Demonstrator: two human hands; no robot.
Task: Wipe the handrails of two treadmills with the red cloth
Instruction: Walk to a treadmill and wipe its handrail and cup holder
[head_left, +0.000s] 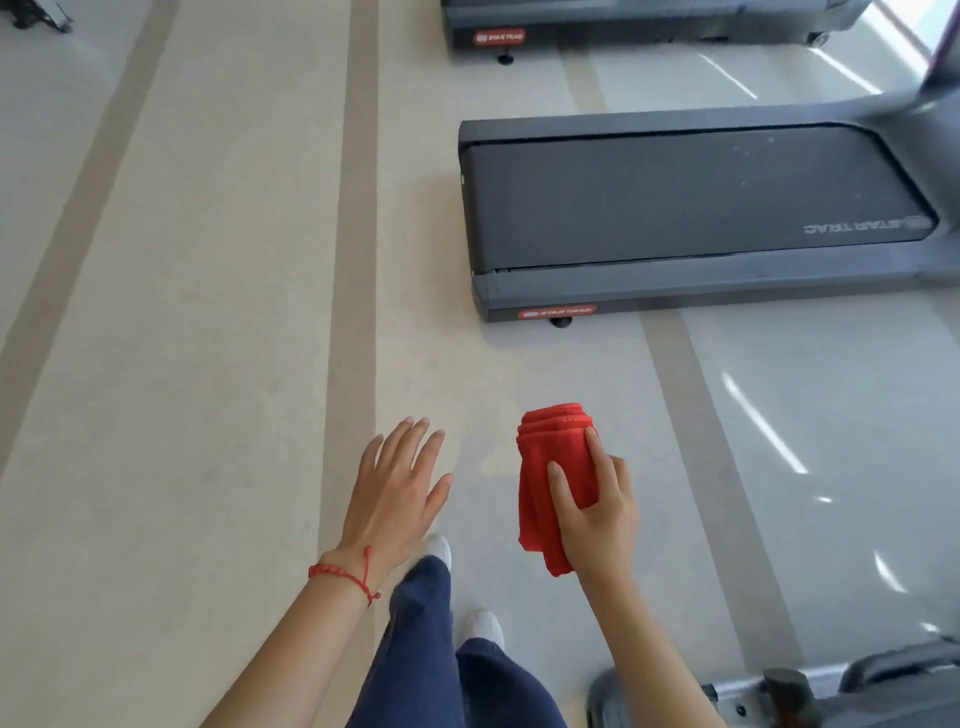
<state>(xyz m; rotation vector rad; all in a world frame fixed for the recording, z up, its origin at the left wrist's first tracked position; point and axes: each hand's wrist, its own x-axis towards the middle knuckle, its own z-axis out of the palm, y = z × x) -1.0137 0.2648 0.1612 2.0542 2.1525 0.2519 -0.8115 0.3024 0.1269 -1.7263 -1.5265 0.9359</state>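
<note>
The red cloth (558, 478) is folded into a thick wad and sits in the right hand (597, 512), whose fingers curl over its top while loose folds hang below the palm. It is held in the air short of the near Star Trac treadmill (691, 213), between that machine's rear end and the person's white shoes (485, 626). The left hand (397, 491) is released, fingers straight and spread, holding nothing, on the far side of the cloth from the treadmill, with a red string bracelet (345, 574) at the wrist.

No handrail is clearly shown: only a blurred dark upright (930, 98) appears at the treadmill's console end, so I judge the wiping is not under way at this machine. A second Star Trac treadmill (649, 23) lies beyond the near one.

Risks from here:
- The dangling folds could slip free or drag on the deck, since only the top of the wad is pinned.
- A foot could catch the raised rear edge of the treadmill deck when stepping on.
- The glossy floor (208, 312) beside the treadmill shows bright glare and may be slick.
- The grey equipment (810, 691) well behind the treadmill, close to the right leg, could be clipped in turning.
</note>
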